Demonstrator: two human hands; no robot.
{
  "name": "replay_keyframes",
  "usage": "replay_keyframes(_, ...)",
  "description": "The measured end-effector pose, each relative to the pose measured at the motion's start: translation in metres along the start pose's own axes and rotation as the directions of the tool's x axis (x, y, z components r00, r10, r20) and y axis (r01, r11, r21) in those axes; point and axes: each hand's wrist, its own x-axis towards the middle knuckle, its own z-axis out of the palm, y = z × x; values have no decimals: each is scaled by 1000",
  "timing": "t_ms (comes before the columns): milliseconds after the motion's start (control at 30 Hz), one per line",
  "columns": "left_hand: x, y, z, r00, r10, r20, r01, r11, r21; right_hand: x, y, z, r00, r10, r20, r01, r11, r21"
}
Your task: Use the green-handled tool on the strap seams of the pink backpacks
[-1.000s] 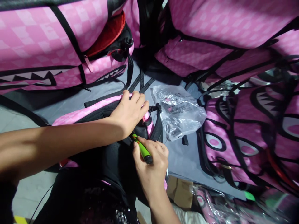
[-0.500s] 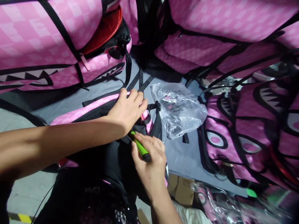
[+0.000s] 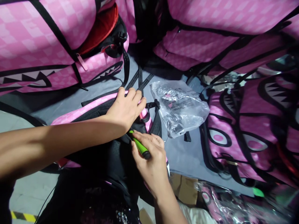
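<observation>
A pink-and-black backpack lies at the front edge of the grey surface, its black padded side facing me. My left hand reaches across it, fingers curled over the pink piped edge. Just below, my right hand grips a slim tool with a bright green handle and a black butt end. The tool points up and left into the black fabric beneath my left wrist. Its working tip is hidden, so I cannot make out its exact kind. A black strap knot lies beside my left fingers.
Right of the backpack rests a crumpled clear plastic bag on the grey surface. Large pink checked bags with shark mouths stand behind. Pink bags with eye prints crowd the right. Below are cardboard and plastic-wrapped goods.
The view has shifted slightly, moving the bags on the right further right. Both hands keep nearly the same places; the green tool has tilted a little in my right hand.
</observation>
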Motion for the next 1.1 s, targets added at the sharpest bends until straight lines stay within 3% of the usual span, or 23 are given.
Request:
replay_keyframes(267,1,3,1,1000,6,-19,-6,1000,27,3,6,2,1000,4,-7,-4,998,56)
replay_keyframes(367,3,-1,-2,999,29,20,-30,999,32,4,8,4,999,-3,-46,6,998,64)
replay_keyframes(500,5,-18,-21,970,97,223,-102,995,11,2,11,6,1000,10,-16,-8,994,107)
replay_keyframes(567,2,-24,-35,933,33,358,-39,999,10,-1,12,8,998,13,-54,-6,991,135)
replay_keyframes(633,-3,-24,-44,907,-79,414,58,996,63,-3,13,14,994,-4,-105,19,989,145)
replay_keyframes(733,-11,-18,-43,934,-139,329,87,982,168,-4,14,24,981,-27,-194,51,991,120)
replay_keyframes(833,-14,-16,-30,954,-125,273,62,972,228,-3,17,30,980,-21,-197,46,991,126)
replay_keyframes(1000,-18,-28,-22,974,-11,226,-27,986,164,-4,26,29,982,-58,-177,90,980,179)
replay_keyframes(1100,-26,-30,-25,977,-76,198,55,992,110,-7,28,27,976,-81,-202,120,975,189)
